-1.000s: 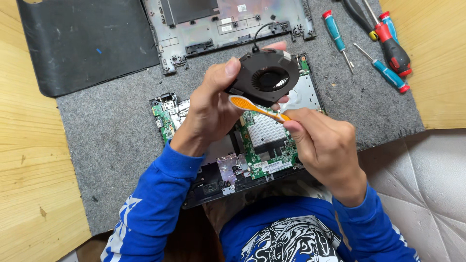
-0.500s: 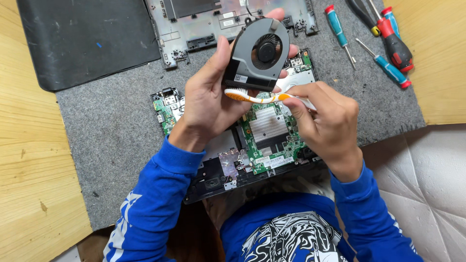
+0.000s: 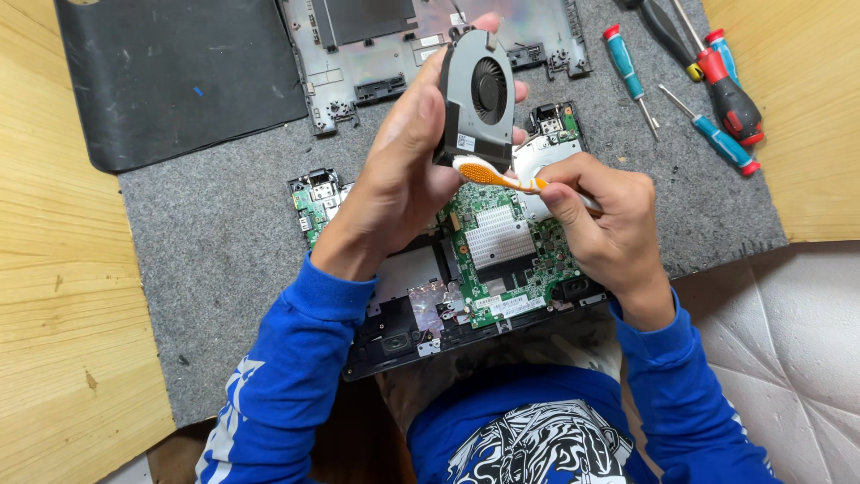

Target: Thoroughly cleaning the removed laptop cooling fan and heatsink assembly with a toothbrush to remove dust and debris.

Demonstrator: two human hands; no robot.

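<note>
A black cooling fan (image 3: 477,99) is being gripped upright by the left hand (image 3: 403,179) above the green circuit board (image 3: 502,242), mid-mat toward the grey felt mat's (image 3: 224,260) far edge. An orange toothbrush (image 3: 502,177), pinched in the right hand (image 3: 600,224), is being pressed against the fan's lower edge.

bare grey mat (image 3: 215,260) left, screwdrivers (image 3: 717,90) crowd right, circuit board (image 3: 502,251) beneath

- Just one view here: a head-worn cam looking steeply down, almost top-down, at the light wooden counter (image 3: 54,296).
- Pretty close in, the grey felt work mat (image 3: 215,260) fills most of the frame.
- Wearer's blue-sleeved arms enter from the bottom edge.
</note>
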